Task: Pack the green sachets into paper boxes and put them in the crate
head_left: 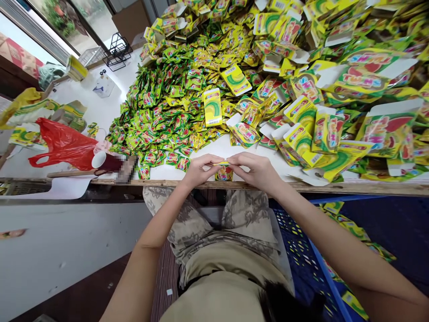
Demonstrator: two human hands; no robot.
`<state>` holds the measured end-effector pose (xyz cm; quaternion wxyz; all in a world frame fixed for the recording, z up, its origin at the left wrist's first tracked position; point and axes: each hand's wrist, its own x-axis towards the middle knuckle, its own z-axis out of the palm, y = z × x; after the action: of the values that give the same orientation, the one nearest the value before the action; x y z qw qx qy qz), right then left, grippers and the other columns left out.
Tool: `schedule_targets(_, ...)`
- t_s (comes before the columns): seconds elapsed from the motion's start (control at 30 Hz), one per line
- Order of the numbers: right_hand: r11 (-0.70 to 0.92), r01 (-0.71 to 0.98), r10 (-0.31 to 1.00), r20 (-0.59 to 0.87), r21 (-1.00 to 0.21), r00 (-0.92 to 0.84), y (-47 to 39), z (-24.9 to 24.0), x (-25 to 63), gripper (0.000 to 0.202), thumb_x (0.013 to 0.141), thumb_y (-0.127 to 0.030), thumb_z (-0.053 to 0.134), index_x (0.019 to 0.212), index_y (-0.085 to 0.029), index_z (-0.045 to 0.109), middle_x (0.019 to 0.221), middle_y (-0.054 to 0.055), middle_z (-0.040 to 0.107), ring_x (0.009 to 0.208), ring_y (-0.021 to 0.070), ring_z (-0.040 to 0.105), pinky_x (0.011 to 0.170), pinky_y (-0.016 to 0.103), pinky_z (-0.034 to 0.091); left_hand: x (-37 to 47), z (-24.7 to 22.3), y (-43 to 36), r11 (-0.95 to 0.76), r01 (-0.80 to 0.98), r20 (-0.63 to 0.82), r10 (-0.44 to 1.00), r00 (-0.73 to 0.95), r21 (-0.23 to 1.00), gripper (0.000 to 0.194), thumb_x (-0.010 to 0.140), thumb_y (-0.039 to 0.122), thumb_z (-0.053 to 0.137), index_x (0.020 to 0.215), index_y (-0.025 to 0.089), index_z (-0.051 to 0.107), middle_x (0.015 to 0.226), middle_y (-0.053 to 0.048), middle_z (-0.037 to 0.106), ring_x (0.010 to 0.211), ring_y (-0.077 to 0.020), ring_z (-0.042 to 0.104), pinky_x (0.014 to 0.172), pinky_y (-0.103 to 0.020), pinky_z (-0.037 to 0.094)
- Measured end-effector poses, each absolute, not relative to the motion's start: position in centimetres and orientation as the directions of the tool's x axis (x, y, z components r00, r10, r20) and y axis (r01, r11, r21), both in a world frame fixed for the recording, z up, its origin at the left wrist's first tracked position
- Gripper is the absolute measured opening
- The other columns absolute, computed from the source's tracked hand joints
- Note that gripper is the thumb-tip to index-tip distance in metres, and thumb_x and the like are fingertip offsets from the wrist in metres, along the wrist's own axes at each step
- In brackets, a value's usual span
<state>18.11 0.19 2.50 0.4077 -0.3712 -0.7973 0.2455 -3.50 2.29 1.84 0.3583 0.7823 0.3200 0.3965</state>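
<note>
At the table's front edge, my left hand (203, 169) and my right hand (254, 171) pinch the top of a small yellow-green printed box (223, 173) from both sides. Its front faces me, and my fingertips meet along its upper edge. Beyond my hands spreads a heap of small green candy packets (157, 107), with yellow packets mixed in. Two yellow boxes, one standing out pale-edged (212, 107), lie on that heap. On the right, many open, flattened-looking boxes (326, 129) with white flaps are piled up.
A red plastic bag (65, 145) and a dark cup (109, 162) lie at the left of the white table (112, 96). A black wire rack (117, 51) stands farther back. Beside my right leg is a blue crate (298, 250) with boxes in it.
</note>
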Motion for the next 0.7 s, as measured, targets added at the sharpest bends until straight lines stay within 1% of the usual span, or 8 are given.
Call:
schedule_targets(0.07, 0.568, 0.35, 0.808, 0.426, -0.745, -0.407, 0.4, 2.7, 18.4, 0.015, 0.088, -0.025, 0.057, 0.093, -0.019, 0.069, 0.09, 0.007, 0.073, 0.079, 0.0172, 0.067, 0.069, 0.027, 0.051, -3.5, 1.9, 2.2, -0.533, 0.215, 0.38, 0.782, 0.494, 0.818, 0.02, 0.084, 0.028, 0.062, 0.098, 0.014, 0.069, 0.099, -0.01, 0.072, 0.092, -0.015, 0.068, 0.075, -0.025, 0.056)
schedule_targets(0.13, 0.541, 0.361, 0.819, 0.379, -0.76, -0.43, 0.8, 3.3, 18.6, 0.015, 0.086, -0.026, 0.058, 0.09, -0.019, 0.071, 0.083, 0.005, 0.073, 0.07, 0.0158, 0.066, 0.063, 0.026, 0.049, -3.5, 2.0, 2.1, -0.537, 0.227, 0.373, 0.779, 0.504, 0.813, 0.021, 0.085, 0.028, 0.061, 0.099, 0.015, 0.068, 0.1, -0.01, 0.071, 0.093, -0.0149, 0.067, 0.077, -0.025, 0.055)
schedule_targets(0.23, 0.531, 0.468, 0.834, 0.336, -0.706, -0.438, 1.3, 4.4, 18.3, 0.014, 0.082, -0.022, 0.058, 0.08, -0.018, 0.071, 0.074, 0.005, 0.071, 0.062, 0.0152, 0.063, 0.059, 0.025, 0.045, -3.4, 2.2, 2.0, -0.536, 0.268, 0.352, 0.783, 0.513, 0.801, 0.022, 0.086, 0.029, 0.059, 0.102, 0.015, 0.066, 0.102, -0.01, 0.07, 0.094, -0.0147, 0.066, 0.074, -0.023, 0.055)
schedule_targets(0.33, 0.55, 0.523, 0.825, 0.329, -0.651, -0.459, 1.5, 4.9, 17.8, 0.014, 0.08, -0.019, 0.058, 0.075, -0.019, 0.071, 0.074, 0.004, 0.072, 0.065, 0.0161, 0.063, 0.061, 0.026, 0.044, -3.3, 2.1, 2.0, -0.519, 0.293, 0.327, 0.795, 0.511, 0.803, 0.025, 0.084, 0.034, 0.062, 0.101, 0.015, 0.065, 0.1, -0.008, 0.07, 0.091, -0.0143, 0.066, 0.071, -0.023, 0.054)
schedule_targets(0.47, 0.597, 0.479, 0.79, 0.37, -0.643, -0.489, 1.5, 4.3, 17.9, 0.017, 0.083, -0.02, 0.056, 0.083, -0.02, 0.072, 0.084, 0.006, 0.074, 0.073, 0.0176, 0.065, 0.066, 0.027, 0.046, -3.1, 1.6, 2.1, -0.477, 0.295, 0.309, 0.826, 0.471, 0.828, 0.028, 0.08, 0.039, 0.066, 0.095, 0.015, 0.065, 0.094, -0.006, 0.07, 0.085, -0.0134, 0.066, 0.07, -0.022, 0.053)
schedule_targets(0.53, 0.595, 0.461, 0.786, 0.355, -0.658, -0.507, 1.7, 4.2, 18.3, 0.019, 0.084, -0.021, 0.054, 0.086, -0.019, 0.073, 0.088, 0.007, 0.074, 0.076, 0.0175, 0.066, 0.068, 0.027, 0.046, -3.0, 1.3, 2.2, -0.462, 0.285, 0.296, 0.83, 0.472, 0.84, 0.028, 0.08, 0.04, 0.065, 0.092, 0.015, 0.065, 0.092, -0.007, 0.07, 0.086, -0.0136, 0.066, 0.069, -0.023, 0.053)
schedule_targets(0.63, 0.543, 0.5, 0.796, 0.224, -0.674, -0.562, 2.4, 5.0, 18.9, 0.02, 0.084, -0.023, 0.055, 0.086, -0.019, 0.075, 0.082, 0.005, 0.075, 0.069, 0.0158, 0.066, 0.062, 0.025, 0.045, -3.0, 1.1, 2.3, -0.44, 0.268, 0.279, 0.833, 0.477, 0.857, 0.032, 0.079, 0.044, 0.066, 0.093, 0.015, 0.065, 0.093, -0.007, 0.07, 0.085, -0.0142, 0.066, 0.069, -0.023, 0.053)
schedule_targets(0.7, 0.523, 0.556, 0.789, 0.121, -0.646, -0.603, 3.2, 6.1, 19.0, 0.02, 0.081, -0.021, 0.056, 0.084, -0.02, 0.076, 0.075, 0.003, 0.075, 0.062, 0.0149, 0.064, 0.057, 0.024, 0.042, -2.9, 1.0, 2.2, -0.419, 0.259, 0.27, 0.845, 0.462, 0.87, 0.035, 0.078, 0.044, 0.066, 0.096, 0.014, 0.064, 0.093, -0.007, 0.069, 0.084, -0.0138, 0.066, 0.07, -0.023, 0.054)
